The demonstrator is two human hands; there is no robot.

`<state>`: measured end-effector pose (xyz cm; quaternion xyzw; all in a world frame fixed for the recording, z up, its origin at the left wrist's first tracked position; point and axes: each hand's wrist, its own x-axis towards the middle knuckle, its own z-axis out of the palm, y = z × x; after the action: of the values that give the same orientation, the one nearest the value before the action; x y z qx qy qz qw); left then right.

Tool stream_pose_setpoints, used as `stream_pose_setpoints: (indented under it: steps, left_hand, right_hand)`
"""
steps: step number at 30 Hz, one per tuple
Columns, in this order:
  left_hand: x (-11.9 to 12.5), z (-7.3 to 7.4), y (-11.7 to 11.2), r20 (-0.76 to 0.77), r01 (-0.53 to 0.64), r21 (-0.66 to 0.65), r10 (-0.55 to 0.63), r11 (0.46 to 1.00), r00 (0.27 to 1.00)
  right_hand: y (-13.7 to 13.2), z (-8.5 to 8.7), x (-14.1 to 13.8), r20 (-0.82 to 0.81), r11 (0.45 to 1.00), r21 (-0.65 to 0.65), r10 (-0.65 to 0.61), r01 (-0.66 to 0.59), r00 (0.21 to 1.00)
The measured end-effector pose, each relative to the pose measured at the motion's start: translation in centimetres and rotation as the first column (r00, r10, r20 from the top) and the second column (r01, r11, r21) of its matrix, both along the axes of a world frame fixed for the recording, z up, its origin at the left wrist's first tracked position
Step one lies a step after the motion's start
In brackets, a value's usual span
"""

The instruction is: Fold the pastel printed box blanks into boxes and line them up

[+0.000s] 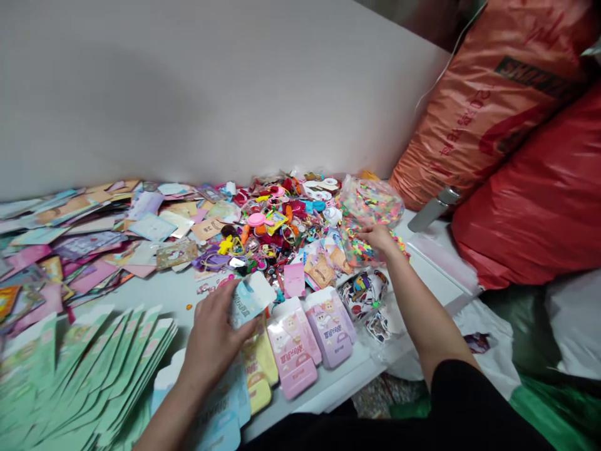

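My left hand (216,326) is closed around a light blue small paper box (247,299) whose white flap stands up at the top. Below it on the table lie more flat boxes: blue (220,401), yellow (260,360), pink (292,351) and purple (329,329). My right hand (379,240) reaches to a clear plastic bag of small colourful pieces (361,247); its fingertips are at the pieces, and whether they grip any is hidden. Near that wrist lies a clear bag of stickers (362,291).
Green paper boxes (89,376) fan out at the left front. Behind them spread many small cards (98,241). A heap of trinkets (277,219) fills the middle back. A metal bottle (429,212) lies beside large orange (474,119) and red (539,188) sacks. A white panel (211,88) closes the back.
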<state>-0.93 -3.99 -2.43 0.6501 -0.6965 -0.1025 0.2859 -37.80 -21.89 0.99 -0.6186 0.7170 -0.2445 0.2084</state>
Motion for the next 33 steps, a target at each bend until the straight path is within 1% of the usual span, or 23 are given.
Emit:
stream_pose_setpoints:
  steps: [1,2,4,6,7,8,11,12,13,15,16,17,18,20,21,22,23,25,27,28,29,31,33]
  left_hand:
    - [-0.3,0.0,0.3,0.028,-0.012,-0.022,0.013,1.0,1.0]
    - [-0.7,0.1,0.7,0.051,-0.029,-0.043,0.031,0.999,0.998]
    - [-1.4,0.2,1.4,0.078,-0.07,-0.08,0.076,0.994,0.994]
    - [-1.9,0.3,2.3,0.084,-0.107,-0.115,0.117,0.988,0.99]
    - [-2.0,0.3,2.7,0.084,-0.118,-0.135,0.13,0.984,0.988]
    - [-2.0,0.3,3.1,0.09,-0.124,-0.155,0.139,0.98,0.986]
    - [-0.9,-0.1,4.3,0.156,-0.139,-0.225,0.177,0.964,0.972]
    - [-0.4,-0.2,4.6,0.184,-0.136,-0.25,0.185,0.959,0.965]
    - [0.2,-0.3,4.9,0.206,-0.128,-0.267,0.186,0.955,0.961]
    - [1.4,-0.5,5.2,0.188,-0.112,-0.262,0.165,0.959,0.968]
    - [2.0,-0.4,5.3,0.137,-0.114,-0.231,0.148,0.966,0.98]
    - [2.6,-0.4,5.3,0.052,-0.137,-0.181,0.149,0.974,0.987]
    - [3.2,-0.2,5.2,-0.059,-0.182,-0.112,0.177,0.977,0.982]
    - [4.2,0.1,4.8,-0.291,-0.288,0.05,0.29,0.956,0.912]
    - [4.7,0.3,4.7,-0.371,-0.336,0.114,0.353,0.935,0.859]
    - [5.0,0.5,4.6,-0.417,-0.373,0.153,0.402,0.915,0.815]
    - [5.4,0.6,4.5,-0.44,-0.398,0.165,0.429,0.902,0.789]
    - [5.8,0.9,4.5,-0.448,-0.419,0.142,0.435,0.897,0.781]
    - [6.2,1.0,4.6,-0.441,-0.421,0.121,0.429,0.899,0.788]
    - [6.4,1.0,4.7,-0.437,-0.426,0.114,0.43,0.898,0.79]
    - [6.6,1.0,4.8,-0.431,-0.432,0.107,0.433,0.896,0.792]
    - [6.9,0.8,4.9,-0.431,-0.437,0.097,0.434,0.894,0.791]
    - [7.1,0.5,4.7,-0.455,-0.434,0.108,0.432,0.895,0.779]
  right_hand:
    - [1.0,0.6,2.1,0.077,0.997,0.02,0.071,-0.073,0.994]
    - [2.3,1.2,4.5,0.235,0.982,0.051,0.165,-0.182,0.958]
    - [5.4,2.0,9.8,0.497,0.902,0.083,0.331,-0.424,0.802]
    - [8.8,2.3,14.9,0.581,0.791,0.061,0.468,-0.609,0.666]
    - [10.4,2.2,17.1,0.565,0.764,0.015,0.525,-0.645,0.636]
    - [11.8,2.0,19.0,0.505,0.758,-0.059,0.584,-0.65,0.636]
    - [14.5,1.6,22.2,0.208,0.686,-0.205,0.727,-0.698,0.654]
    - [14.9,1.6,22.6,0.134,0.641,-0.19,0.767,-0.744,0.627]
    - [15.0,1.8,22.7,0.11,0.578,-0.137,0.816,-0.804,0.568]
    - [14.4,2.5,22.5,0.218,0.438,-0.015,0.879,-0.899,0.425]
    - [13.6,2.8,22.2,0.303,0.401,0.01,0.872,-0.916,0.385]
    - [12.6,3.0,22.0,0.362,0.421,0.0,0.846,-0.907,0.393]
    - [11.3,2.9,21.9,0.376,0.495,-0.034,0.811,-0.868,0.448]
    - [8.1,2.0,22.1,0.27,0.687,-0.127,0.718,-0.715,0.641]
    - [6.5,1.1,22.4,0.165,0.731,-0.151,0.683,-0.666,0.712]
    - [5.0,0.0,22.8,0.057,0.744,-0.145,0.665,-0.652,0.745]
    - [3.6,-1.2,23.3,-0.046,0.737,-0.12,0.665,-0.665,0.745]
    - [1.7,-3.4,24.5,-0.17,0.705,-0.043,0.693,-0.708,0.701]
    - [0.8,-4.7,25.3,-0.203,0.676,0.022,0.724,-0.736,0.659]
    - [0.5,-4.8,25.5,-0.202,0.68,0.026,0.722,-0.733,0.662]
    - [0.3,-4.4,25.5,-0.192,0.703,0.0,0.698,-0.711,0.69]
    - [-0.1,-2.9,25.0,-0.116,0.766,-0.13,0.619,-0.629,0.777]
    - [-0.6,-0.8,24.2,0.03,0.792,-0.273,0.575,-0.546,0.818]
